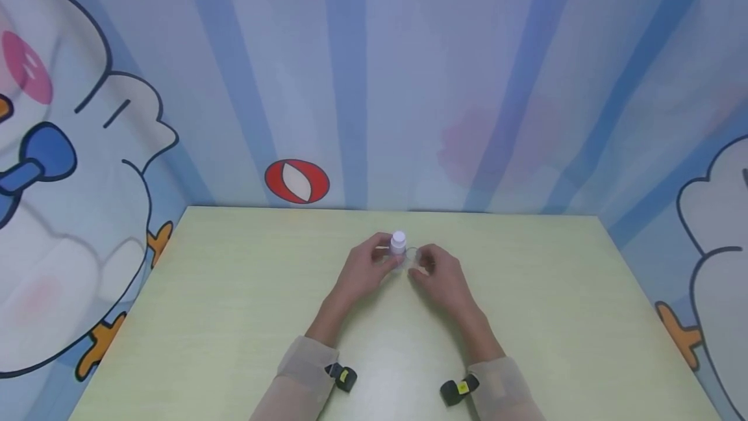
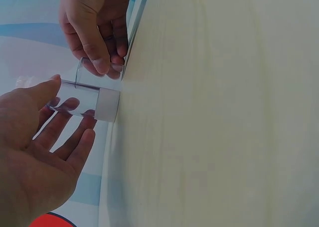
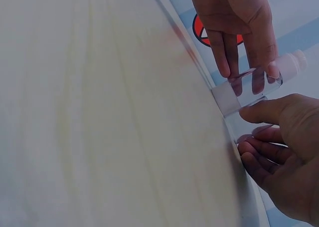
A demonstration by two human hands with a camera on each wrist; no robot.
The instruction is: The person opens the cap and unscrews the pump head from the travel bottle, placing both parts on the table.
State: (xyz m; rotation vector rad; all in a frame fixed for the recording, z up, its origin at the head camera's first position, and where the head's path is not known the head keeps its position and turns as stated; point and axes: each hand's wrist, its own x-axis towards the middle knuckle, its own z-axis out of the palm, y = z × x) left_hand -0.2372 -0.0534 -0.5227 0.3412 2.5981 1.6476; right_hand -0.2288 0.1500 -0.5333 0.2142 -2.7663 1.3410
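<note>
Near the middle of the far part of the table, a small bottle (image 1: 398, 242) stands upright, with a white top, a clear body (image 2: 79, 98) and a white base band. My left hand (image 1: 363, 268) holds it from the side, thumb against the clear body and fingers behind it. Just to the right, my right hand (image 1: 442, 278) pinches a clear, cup-like cover (image 1: 413, 255) between thumb and fingers, low by the tabletop. Cover and bottle stand side by side; whether they touch I cannot tell. Fingers partly hide the cover in the right wrist view.
The pale wood-look table (image 1: 204, 317) ends at a wall hung with a blue striped cartoon backdrop (image 1: 397, 83), close behind the bottle. Black wrist cameras (image 1: 458, 390) sit at both sleeves.
</note>
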